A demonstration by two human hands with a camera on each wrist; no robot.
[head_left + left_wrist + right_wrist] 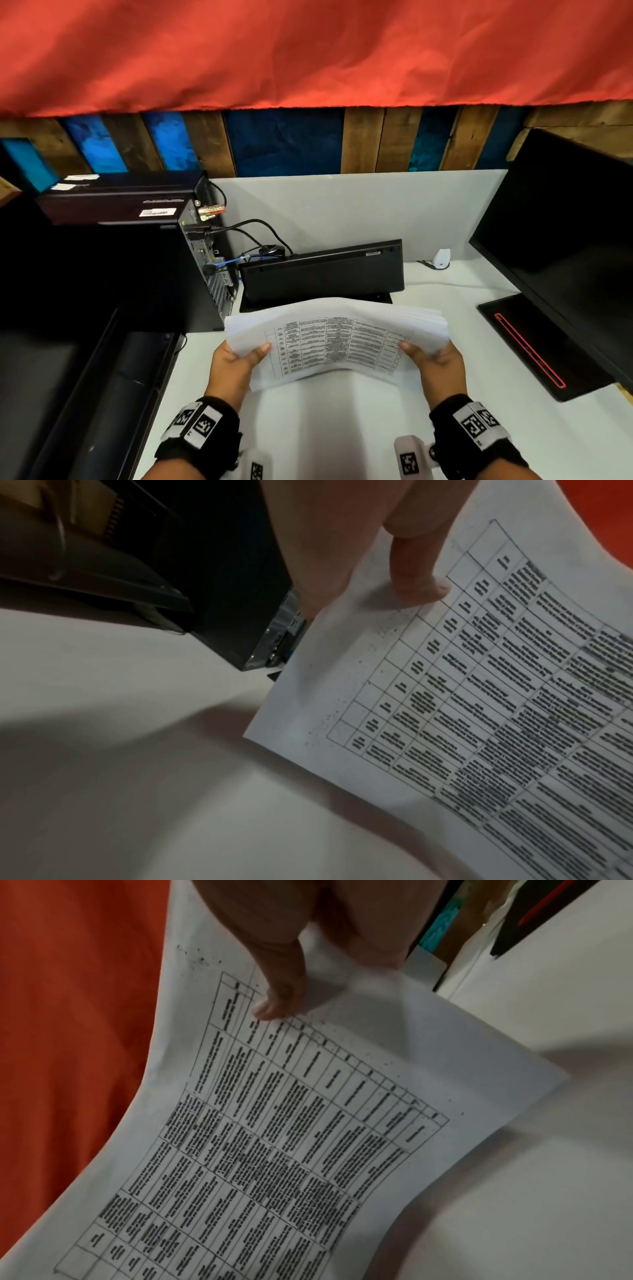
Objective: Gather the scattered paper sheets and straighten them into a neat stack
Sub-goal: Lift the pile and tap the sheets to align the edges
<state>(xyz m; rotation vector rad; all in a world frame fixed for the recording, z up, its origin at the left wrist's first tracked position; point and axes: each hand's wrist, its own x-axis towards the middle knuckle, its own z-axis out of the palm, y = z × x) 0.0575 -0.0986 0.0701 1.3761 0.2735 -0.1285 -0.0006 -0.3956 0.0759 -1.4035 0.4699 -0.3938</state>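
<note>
Left hand and right hand each pinch an end of the bowed white printed paper sheets – lifted off the white desk, probably so the edges can be tapped square.

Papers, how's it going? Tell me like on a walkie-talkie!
Left hand and right hand grip the papers by the ends. Papers held above the desk, edges fanned. Keyboard propped close behind.

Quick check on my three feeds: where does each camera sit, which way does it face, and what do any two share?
Head: on the head, facing forward and down at the desk; left hand and right hand hold the paper stack.
Left wrist: looks along the left thumb onto the sheets.
Right wrist: looks along the right thumb.
All three share the printed table.
</note>
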